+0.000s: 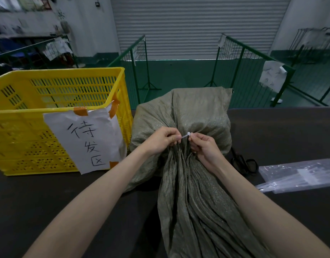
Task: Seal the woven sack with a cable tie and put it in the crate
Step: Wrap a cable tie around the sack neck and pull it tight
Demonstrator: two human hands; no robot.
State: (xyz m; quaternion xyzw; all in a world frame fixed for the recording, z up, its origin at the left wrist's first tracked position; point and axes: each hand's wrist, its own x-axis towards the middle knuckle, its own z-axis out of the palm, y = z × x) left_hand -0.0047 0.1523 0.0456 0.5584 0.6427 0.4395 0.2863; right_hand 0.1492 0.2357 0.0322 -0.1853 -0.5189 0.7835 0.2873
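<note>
Sealing is under way: the left hand (161, 139) pinches the cable tie (184, 136) tail, the right hand (202, 146) grips its head at the gathered neck of the woven sack (188, 116) on the bench (281, 127). Next, cinch tight, then lift into the yellow crate (54, 101) just left of the sack; scissors (244, 162) lie right of the sack, clear of that path
</note>
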